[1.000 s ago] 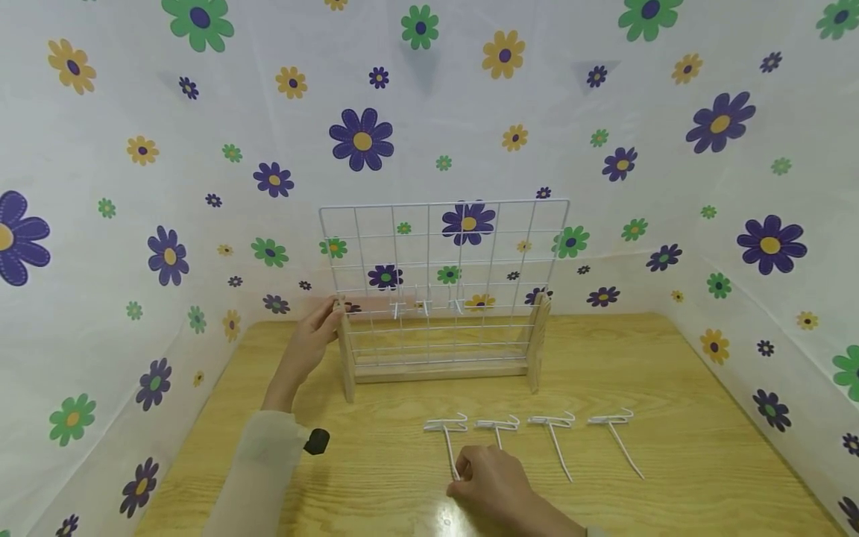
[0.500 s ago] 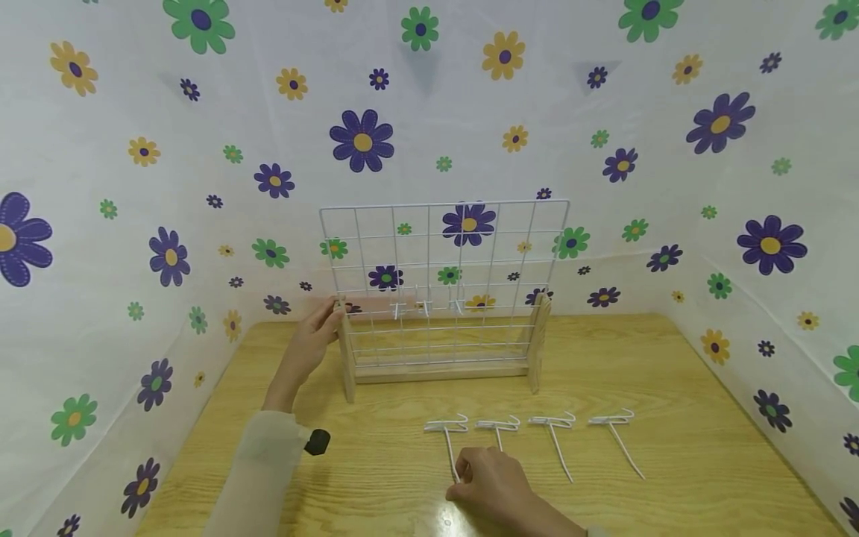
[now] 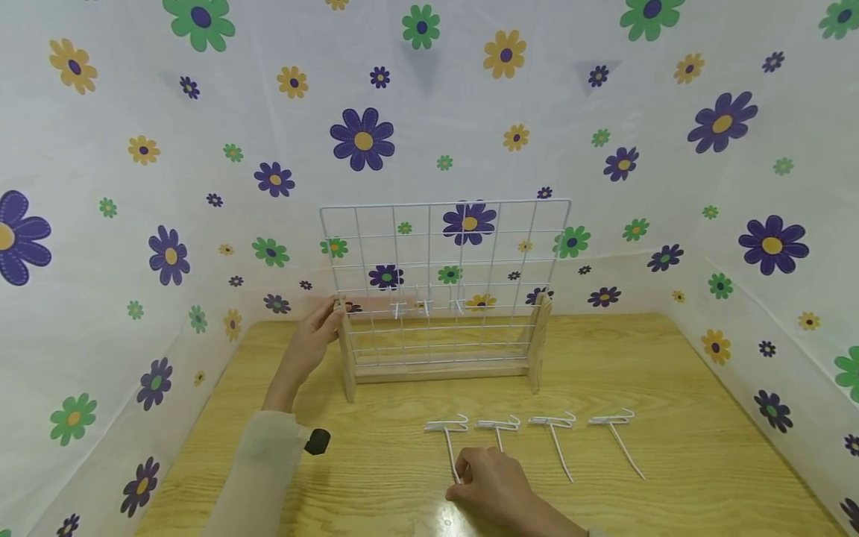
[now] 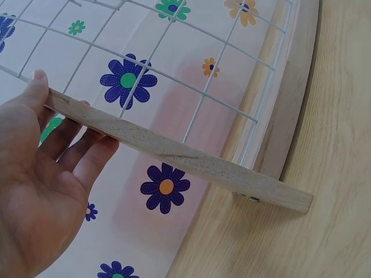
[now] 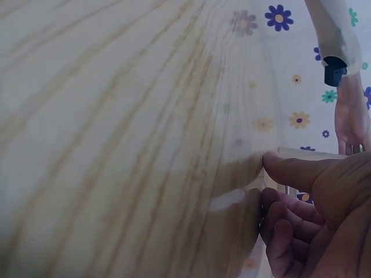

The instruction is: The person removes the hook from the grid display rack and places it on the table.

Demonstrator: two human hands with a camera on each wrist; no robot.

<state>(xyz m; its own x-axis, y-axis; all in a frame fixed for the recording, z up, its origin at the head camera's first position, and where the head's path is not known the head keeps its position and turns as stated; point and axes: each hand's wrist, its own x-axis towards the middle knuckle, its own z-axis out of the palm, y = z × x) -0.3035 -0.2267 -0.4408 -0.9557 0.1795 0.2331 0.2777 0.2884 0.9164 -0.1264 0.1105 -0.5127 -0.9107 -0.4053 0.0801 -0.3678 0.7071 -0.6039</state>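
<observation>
A white wire grid panel (image 3: 443,246) stands upright in a wooden stand (image 3: 443,371). My left hand (image 3: 312,343) holds the top of the stand's left post (image 4: 156,142), thumb on one side and fingers on the other. Three small white hooks (image 3: 424,306) hang on the grid near its middle. Four white wire display hooks lie in a row on the table; the leftmost hook (image 3: 448,440) has its rod end pinched by my right hand (image 3: 493,481). That hand's fingertips are down at the tabletop, and it partly covers the second hook (image 3: 498,429). In the right wrist view the pinched rod is hidden.
Two more loose hooks lie to the right: a third hook (image 3: 553,440) and the rightmost hook (image 3: 616,432). Flower-printed sheeting (image 3: 429,97) encloses the wooden table (image 3: 671,388) at the back and sides. A black device (image 3: 318,441) sits at my left wrist.
</observation>
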